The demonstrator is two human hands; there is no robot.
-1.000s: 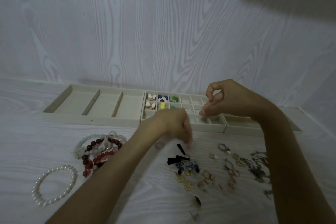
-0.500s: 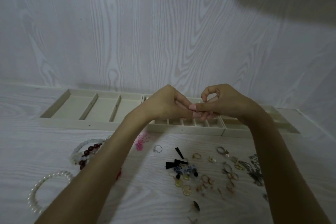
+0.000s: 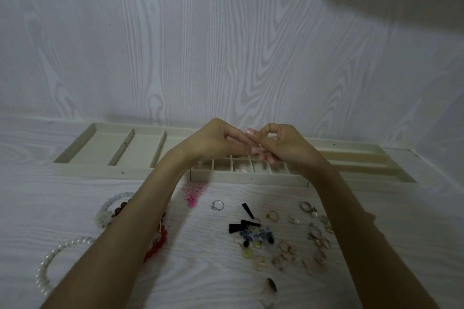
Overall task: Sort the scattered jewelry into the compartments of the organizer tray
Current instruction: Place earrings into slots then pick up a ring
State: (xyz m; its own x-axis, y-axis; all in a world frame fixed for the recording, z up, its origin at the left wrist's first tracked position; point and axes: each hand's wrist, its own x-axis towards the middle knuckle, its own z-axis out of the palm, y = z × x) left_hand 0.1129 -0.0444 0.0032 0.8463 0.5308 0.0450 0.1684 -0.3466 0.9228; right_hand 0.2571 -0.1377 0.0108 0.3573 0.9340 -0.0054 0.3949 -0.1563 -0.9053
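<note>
Hands meet above the middle section of the cream, multi-compartment organizer tray [image 3: 105,169], which runs along the desk's far edge against the wall. Your left hand [image 3: 216,142] and right hand [image 3: 283,145] have their fingertips pressed together, fingers curled as if pinching something small between them. The item itself cannot be made out; it is hidden behind the fingers or too small to resolve. Judgement: you are holding it directly over the small-cell grid so it can drop into one cell, probably passing or untangling it between both hands first.

Most of that grid is covered by your hands. Only the near row of cells shows, one of them holding something pale. The long compartments toward the far-left corner look unfilled.

Unsorted jewelry lies along the desk's near half:
- a silver ring [image 3: 217,205], just beside a pink lace-like ornament [image 3: 194,192];
- black tapered strips [image 3: 244,221] above a cluster of blue beads and yellow translucent charms [image 3: 256,246];
- gold-toned rings and earrings [image 3: 312,228] toward the right edge, blurred;
- a red bead bracelet [image 3: 157,246] and a pale green bead bracelet [image 3: 108,211], both partly under your left forearm;
- a white pearl bracelet [image 3: 54,266] near the left edge.

Sorting is at an early stage, judging by the pile left.
</note>
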